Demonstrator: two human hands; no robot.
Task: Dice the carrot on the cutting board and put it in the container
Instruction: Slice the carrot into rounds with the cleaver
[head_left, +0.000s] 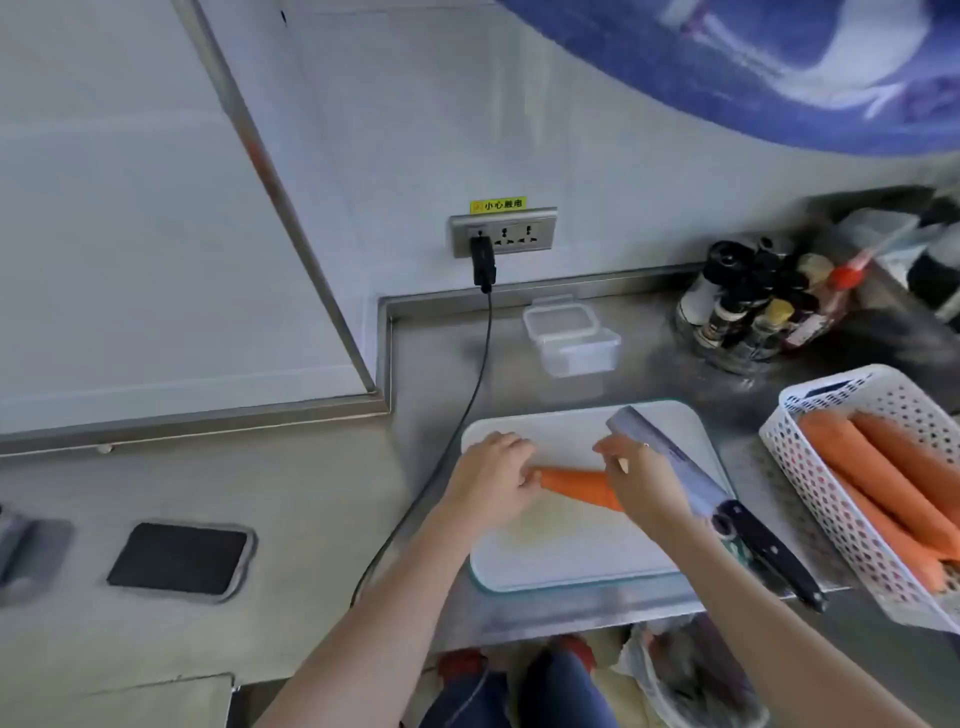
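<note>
A whole carrot (574, 484) lies across the middle of a white cutting board (571, 551) on the steel desk (447, 364), running from left to right between the two hands. The left hand (488, 480) rests over the carrot's narrow left end, its fingers (511, 447) curled down and holding that tip against the board. The right hand (641, 480) covers the carrot's thicker right end; its fingers (610, 446) bend over the carrot and grip it from above, though how tightly they close underneath cannot be told. Just beyond the right hand's fingers, on the far right part of the board, lies a cleaver (670, 460) with its broad blade flat and slanting toward the near right, its black handle (769, 553) sticking out past the board's edge over the desk. Neither hand touches the cleaver. Farther from the fingers, toward the wall, stands a clear plastic container (576, 345) with its lid leaning behind it, well apart from the board. To the right of the right hand, a white perforated basket (810, 467) holds several more carrots (883, 467). Beyond that, near the back edge of the desk, is a cluster of bottles (763, 306) on a round tray. A black cable (470, 395) hangs from a wall socket (504, 231) and runs down past the left hand's side of the board. A dark square panel (179, 558) sits in the surface well to the left.
</note>
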